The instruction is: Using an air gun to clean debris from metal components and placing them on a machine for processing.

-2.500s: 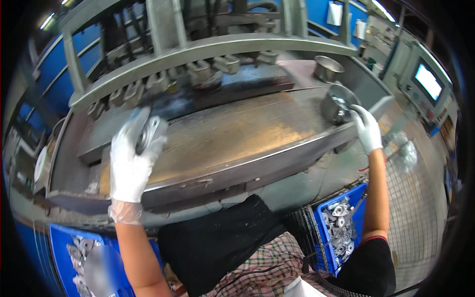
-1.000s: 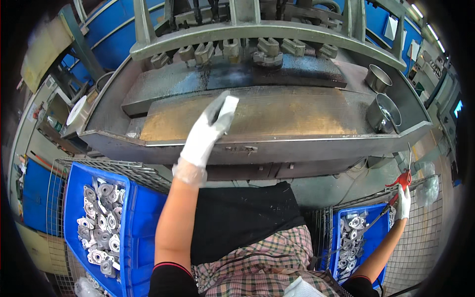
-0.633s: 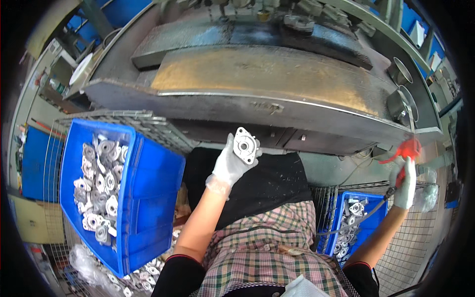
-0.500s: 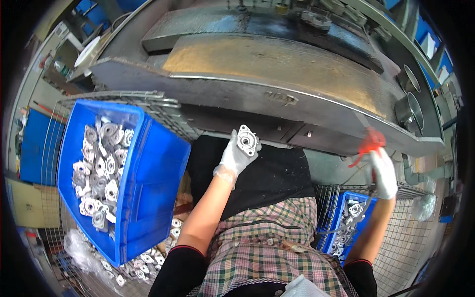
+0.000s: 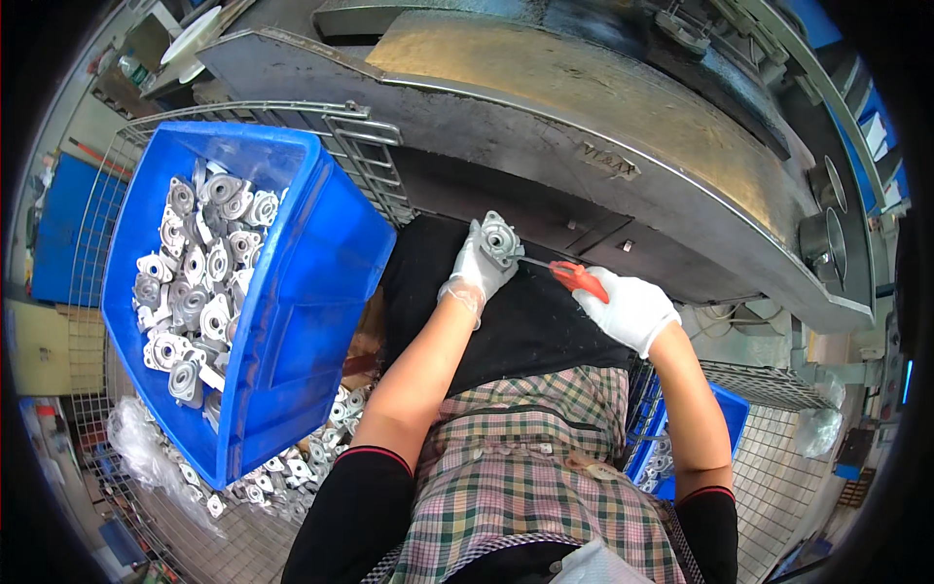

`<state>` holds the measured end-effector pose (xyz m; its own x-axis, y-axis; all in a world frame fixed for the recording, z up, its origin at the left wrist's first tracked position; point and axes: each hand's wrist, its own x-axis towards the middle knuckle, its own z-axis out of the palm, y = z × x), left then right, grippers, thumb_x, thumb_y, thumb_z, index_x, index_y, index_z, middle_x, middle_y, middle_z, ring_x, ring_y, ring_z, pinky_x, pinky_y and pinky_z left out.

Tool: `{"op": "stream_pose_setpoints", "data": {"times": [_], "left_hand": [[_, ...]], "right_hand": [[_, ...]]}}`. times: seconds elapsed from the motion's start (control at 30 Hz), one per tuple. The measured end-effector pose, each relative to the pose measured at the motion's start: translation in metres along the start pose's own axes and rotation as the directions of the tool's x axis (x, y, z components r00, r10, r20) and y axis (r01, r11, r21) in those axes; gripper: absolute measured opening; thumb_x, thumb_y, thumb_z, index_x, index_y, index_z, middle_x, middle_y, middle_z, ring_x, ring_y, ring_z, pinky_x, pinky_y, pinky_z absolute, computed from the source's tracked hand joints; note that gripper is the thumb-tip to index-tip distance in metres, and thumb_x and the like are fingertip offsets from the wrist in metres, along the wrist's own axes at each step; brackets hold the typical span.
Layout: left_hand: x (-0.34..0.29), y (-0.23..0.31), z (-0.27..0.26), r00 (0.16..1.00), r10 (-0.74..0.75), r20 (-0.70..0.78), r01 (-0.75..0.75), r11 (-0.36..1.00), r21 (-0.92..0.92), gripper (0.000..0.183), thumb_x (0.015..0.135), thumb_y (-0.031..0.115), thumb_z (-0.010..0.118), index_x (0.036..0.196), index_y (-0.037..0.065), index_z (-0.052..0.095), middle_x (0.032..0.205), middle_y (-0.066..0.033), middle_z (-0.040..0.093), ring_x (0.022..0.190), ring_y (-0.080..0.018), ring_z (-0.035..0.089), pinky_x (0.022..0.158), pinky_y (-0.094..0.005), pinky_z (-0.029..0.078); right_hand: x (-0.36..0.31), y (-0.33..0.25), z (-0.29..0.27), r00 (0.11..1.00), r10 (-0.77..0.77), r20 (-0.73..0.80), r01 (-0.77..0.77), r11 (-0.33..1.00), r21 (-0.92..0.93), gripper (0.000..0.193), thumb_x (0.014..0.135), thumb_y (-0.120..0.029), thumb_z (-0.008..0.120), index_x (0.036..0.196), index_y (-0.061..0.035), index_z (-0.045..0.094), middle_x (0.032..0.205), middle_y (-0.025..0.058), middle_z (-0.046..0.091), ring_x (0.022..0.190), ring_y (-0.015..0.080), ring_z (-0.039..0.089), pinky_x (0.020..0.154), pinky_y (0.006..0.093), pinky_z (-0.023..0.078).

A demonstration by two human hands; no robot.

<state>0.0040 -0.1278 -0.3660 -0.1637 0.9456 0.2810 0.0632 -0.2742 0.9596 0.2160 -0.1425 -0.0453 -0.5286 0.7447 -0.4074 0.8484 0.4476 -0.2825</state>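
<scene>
Left hand (image 5: 485,270) and right hand (image 5: 632,310) wear white gloves (image 5: 654,323), plus clear left cuff (image 5: 464,293), black short sleeves (image 5: 365,511) with red edging (image 5: 387,451), pink-green plaid apron (image 5: 520,487), black lap cloth (image 5: 555,336).

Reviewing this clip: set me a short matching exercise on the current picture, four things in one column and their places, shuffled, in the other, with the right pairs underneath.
Things
1. Flanged metal part
2. Red tool
3. Larger blue bin
4. Metal pots

Places
A. At the right end of the metal bench
B. Gripped in the gloved right hand
C. On the person's left, with many silver castings inside
D. Held in the gloved left hand

Right pairs: 1-D, 2-B, 3-C, 4-A
</scene>
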Motion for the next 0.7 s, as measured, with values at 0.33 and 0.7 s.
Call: {"op": "stream_pose_setpoints", "data": {"times": [0.33,0.7], "left_hand": [[0.011,0.099,-0.004,0.653,-0.722,0.228,0.276,-0.054,-0.96,0.051,0.099,0.056,0.032,0.119,0.019,0.06,0.114,-0.0077,0.063,0.107,-0.029,0.057,0.1,-0.047,0.042],[0.02,0.1,0.016,0.666,-0.69,0.285,0.277,-0.127,-0.953,0.053,0.098,0.059,0.033,0.116,0.018,0.062,0.11,-0.0077,0.064,0.105,-0.0294,0.059,0.096,-0.0472,0.045]], "right_hand": [[0.012,-0.026,-0.008,0.997,0.01,0.076,0.001,0.99,-0.142,0.038,0.093,-0.043,0.048,0.109,-0.0106,0.059,0.093,0.0178,0.069,0.087,0.0377,0.066,0.078,0.0467,0.051],[0.017,-0.013,-0.004,0.995,0.063,0.083,-0.049,0.987,-0.153,0.04,0.093,-0.043,0.048,0.112,-0.0096,0.059,0.096,0.0176,0.069,0.09,0.0369,0.066,0.081,0.0458,0.051]]}}
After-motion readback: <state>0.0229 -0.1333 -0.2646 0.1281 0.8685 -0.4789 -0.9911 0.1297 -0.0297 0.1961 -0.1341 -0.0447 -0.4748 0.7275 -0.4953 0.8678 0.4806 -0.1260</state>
